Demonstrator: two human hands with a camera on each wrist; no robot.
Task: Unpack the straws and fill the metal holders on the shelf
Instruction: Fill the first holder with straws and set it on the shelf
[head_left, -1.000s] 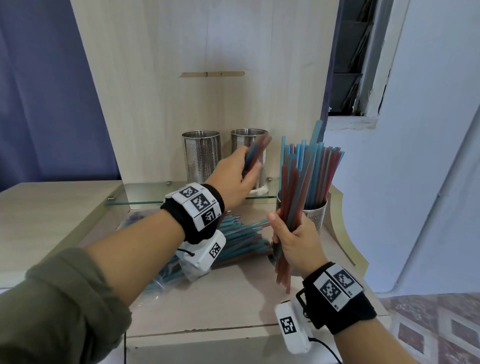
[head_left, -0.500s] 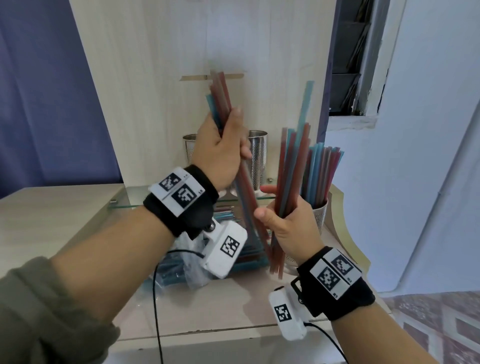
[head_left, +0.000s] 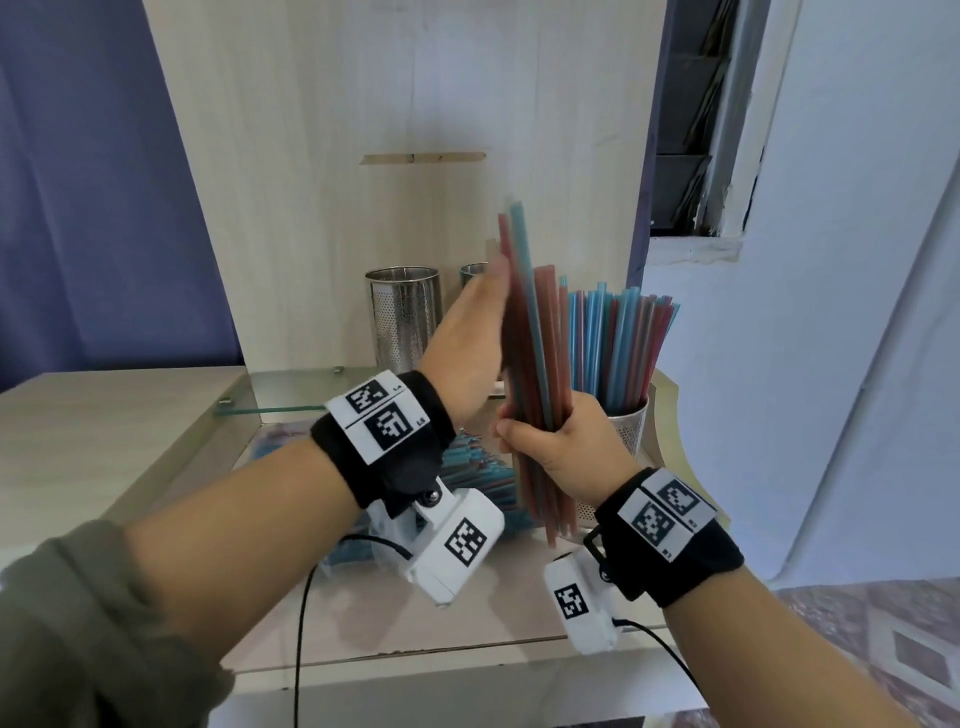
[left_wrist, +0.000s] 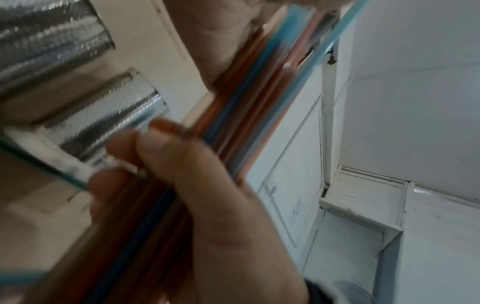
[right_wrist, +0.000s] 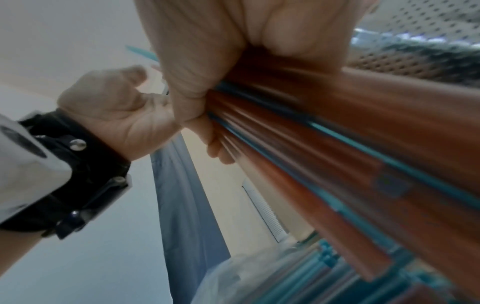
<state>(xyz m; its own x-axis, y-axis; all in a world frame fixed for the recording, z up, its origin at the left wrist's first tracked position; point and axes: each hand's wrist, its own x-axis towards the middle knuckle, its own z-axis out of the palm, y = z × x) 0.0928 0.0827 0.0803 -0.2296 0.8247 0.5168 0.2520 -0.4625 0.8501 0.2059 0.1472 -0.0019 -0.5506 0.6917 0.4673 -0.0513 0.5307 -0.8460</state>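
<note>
My right hand (head_left: 556, 447) grips an upright bundle of red and blue straws (head_left: 530, 338) near its lower end, in front of the shelf. My left hand (head_left: 467, 338) lies flat against the bundle's left side with its fingers straight. The left wrist view shows the right hand (left_wrist: 194, 195) wrapped round the bundle (left_wrist: 233, 123). Two empty perforated metal holders (head_left: 402, 317) (head_left: 471, 271) stand on the glass shelf (head_left: 291, 395). A third holder (head_left: 631, 431), at the right, is packed with straws (head_left: 618, 343).
An opened plastic bag with several loose straws (head_left: 467, 467) lies on the wooden counter under my hands. A wooden back panel (head_left: 389, 130) rises behind the shelf. A white wall (head_left: 831, 312) stands at the right, and the counter's front edge (head_left: 467, 654) is near me.
My left hand brought its handful of straws down and to the right, merged it into the right hand's bundle, and opened flat against it. The right hand kept its grip.
</note>
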